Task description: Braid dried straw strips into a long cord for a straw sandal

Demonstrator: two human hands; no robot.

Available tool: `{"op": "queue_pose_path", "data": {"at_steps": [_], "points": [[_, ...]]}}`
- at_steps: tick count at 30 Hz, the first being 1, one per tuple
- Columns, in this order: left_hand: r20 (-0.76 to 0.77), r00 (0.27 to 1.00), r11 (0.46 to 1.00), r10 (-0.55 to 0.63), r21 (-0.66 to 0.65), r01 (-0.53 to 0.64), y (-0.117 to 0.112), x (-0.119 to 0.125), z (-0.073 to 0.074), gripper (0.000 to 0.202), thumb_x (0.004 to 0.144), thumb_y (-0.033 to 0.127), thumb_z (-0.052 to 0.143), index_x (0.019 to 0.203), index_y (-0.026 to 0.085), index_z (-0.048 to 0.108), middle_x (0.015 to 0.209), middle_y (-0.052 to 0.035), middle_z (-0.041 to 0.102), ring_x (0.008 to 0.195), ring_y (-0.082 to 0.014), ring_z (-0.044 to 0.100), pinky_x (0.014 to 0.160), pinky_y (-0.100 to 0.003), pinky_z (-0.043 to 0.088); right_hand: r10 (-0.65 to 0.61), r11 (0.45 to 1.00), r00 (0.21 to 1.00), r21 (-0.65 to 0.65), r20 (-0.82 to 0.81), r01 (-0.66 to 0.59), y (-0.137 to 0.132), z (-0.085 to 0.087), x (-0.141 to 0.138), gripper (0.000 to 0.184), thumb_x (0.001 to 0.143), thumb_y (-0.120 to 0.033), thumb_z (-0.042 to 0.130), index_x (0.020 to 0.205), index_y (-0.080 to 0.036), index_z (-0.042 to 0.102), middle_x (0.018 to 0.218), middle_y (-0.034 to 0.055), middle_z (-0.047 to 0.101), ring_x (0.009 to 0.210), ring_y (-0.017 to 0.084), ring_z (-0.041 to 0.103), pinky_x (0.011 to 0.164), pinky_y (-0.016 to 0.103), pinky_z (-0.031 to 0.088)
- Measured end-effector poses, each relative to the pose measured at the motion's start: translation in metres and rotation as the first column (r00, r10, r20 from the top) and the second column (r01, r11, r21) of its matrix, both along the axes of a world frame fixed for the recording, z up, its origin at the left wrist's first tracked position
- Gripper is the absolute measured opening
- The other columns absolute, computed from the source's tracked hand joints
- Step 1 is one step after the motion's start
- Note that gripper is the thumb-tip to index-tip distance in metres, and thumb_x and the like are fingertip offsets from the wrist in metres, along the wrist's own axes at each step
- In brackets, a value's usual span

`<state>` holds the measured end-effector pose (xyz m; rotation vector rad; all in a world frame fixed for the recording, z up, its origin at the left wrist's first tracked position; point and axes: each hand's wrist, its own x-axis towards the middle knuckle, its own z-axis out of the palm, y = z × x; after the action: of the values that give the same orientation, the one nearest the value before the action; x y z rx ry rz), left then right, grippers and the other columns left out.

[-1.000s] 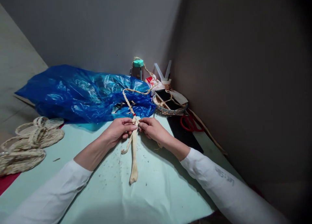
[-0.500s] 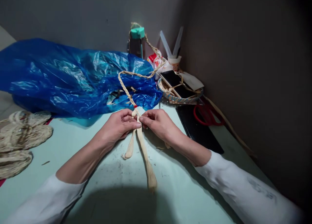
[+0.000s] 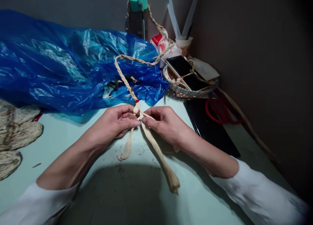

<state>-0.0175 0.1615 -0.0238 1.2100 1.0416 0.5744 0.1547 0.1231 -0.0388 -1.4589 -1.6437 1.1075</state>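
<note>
A pale plant-fibre braid (image 3: 124,80) runs back from my hands, with a red tie (image 3: 136,101) around it just beyond my fingers. Below the tie its loose strands spread out, a long one (image 3: 161,153) slanting to the lower right and a shorter one (image 3: 127,146) hanging to the left. My left hand (image 3: 117,122) pinches the strands from the left, thumb against forefinger. From the right, my right hand (image 3: 163,122) pinches them too, with a thin strand crossing at its fingertips. Both sets of fingertips almost meet below the tie; exactly which strand each holds is partly hidden.
A blue plastic bag (image 3: 73,65) covers the back left. Coiled braids (image 3: 22,132) lie at the left edge. At the right are a basket (image 3: 190,93) holding a phone (image 3: 187,73), a black flat device (image 3: 210,130) and red-handled scissors (image 3: 221,111). Behind stands a green-lidded bottle (image 3: 138,16).
The view has tilted down and closer. The long strand's end has swung to the right. A thin strand now crosses between my fingertips, while both hands stay at the same spot on the braid.
</note>
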Motion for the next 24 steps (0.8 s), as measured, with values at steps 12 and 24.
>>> {"op": "queue_pose_path", "data": {"at_steps": [12, 24], "points": [[-0.055, 0.996, 0.995, 0.064, -0.073, -0.068, 0.0, -0.002, 0.0, 0.019, 0.065, 0.018, 0.071, 0.083, 0.015, 0.066, 0.052, 0.0044, 0.042, 0.037, -0.0024, 0.021, 0.035, -0.018, 0.011, 0.013, 0.997, 0.986, 0.076, 0.164, -0.025, -0.004, 0.007, -0.001, 0.015, 0.085, -0.021, 0.051, 0.082, -0.015, 0.064, 0.074, 0.0017, 0.061, 0.064, 0.011, 0.046, 0.06, 0.024, 0.029], [-0.51, 0.832, 0.802, 0.217, 0.58, 0.147, -0.024, 0.003, 0.016, 0.007, 0.079, 0.023, 0.056, 0.086, 0.023, 0.052, 0.069, 0.0021, 0.06, 0.061, -0.0146, 0.054, 0.058, -0.026, 0.037, 0.024, 0.996, 0.985, 0.076, 0.169, -0.037, -0.008, 0.015, -0.001, 0.015, 0.086, -0.021, 0.048, 0.077, -0.014, 0.058, 0.068, -0.0009, 0.055, 0.063, 0.01, 0.042, 0.059, 0.023, 0.026]]}}
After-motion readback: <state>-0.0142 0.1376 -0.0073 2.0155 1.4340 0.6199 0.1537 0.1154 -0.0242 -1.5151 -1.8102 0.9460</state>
